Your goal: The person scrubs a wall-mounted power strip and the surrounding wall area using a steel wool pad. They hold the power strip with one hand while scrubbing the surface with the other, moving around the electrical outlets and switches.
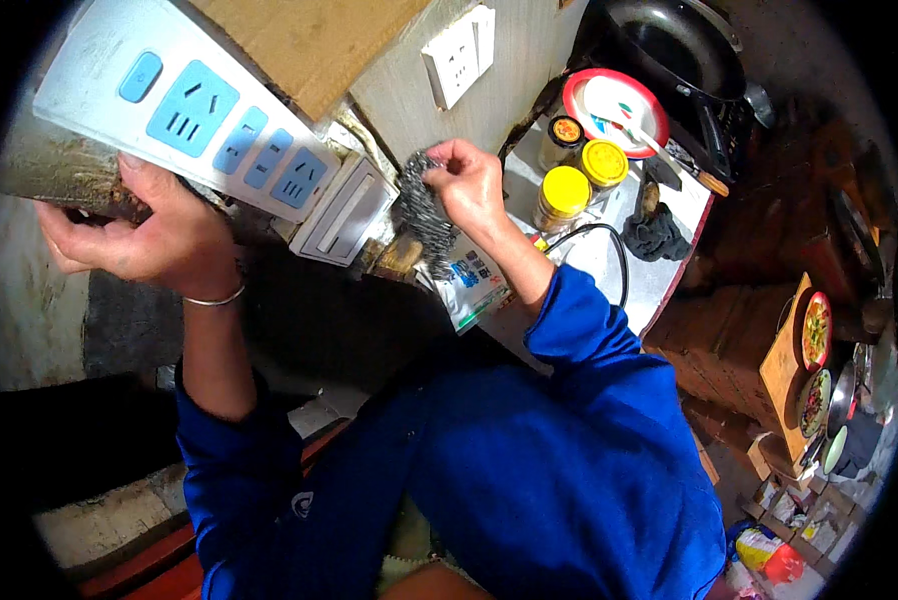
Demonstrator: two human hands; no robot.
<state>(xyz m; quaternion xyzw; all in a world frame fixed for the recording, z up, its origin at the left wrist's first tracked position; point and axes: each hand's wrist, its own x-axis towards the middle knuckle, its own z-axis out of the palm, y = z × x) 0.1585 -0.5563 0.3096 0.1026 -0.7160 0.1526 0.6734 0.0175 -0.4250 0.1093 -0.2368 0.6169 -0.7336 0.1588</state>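
My left hand (pixel 167 240), with a bangle at the wrist, grips the rough end of a wooden beam (pixel 58 172). A white power strip (pixel 137 131) with blue sockets lies just above that hand and covers part of the thumb. Between the thumb and fingers of my right hand (pixel 473 184) hangs a grey, shaggy strand that looks like steel wool (pixel 425 214). Its lower end reaches a printed plastic packet (pixel 467 285). To its left is a switch-like panel (pixel 350 210) at the end of the power strip.
A wall socket (pixel 460 56) is above my right hand. Yellow-lidded jars (pixel 565 191), a dark-lidded jar (pixel 561 142), a red-rimmed plate (pixel 660 105) and a dark cloth (pixel 655 236) share a white tabletop (pixel 580 277). Beyond are a frying pan (pixel 666 45) and plates of food (pixel 816 330).
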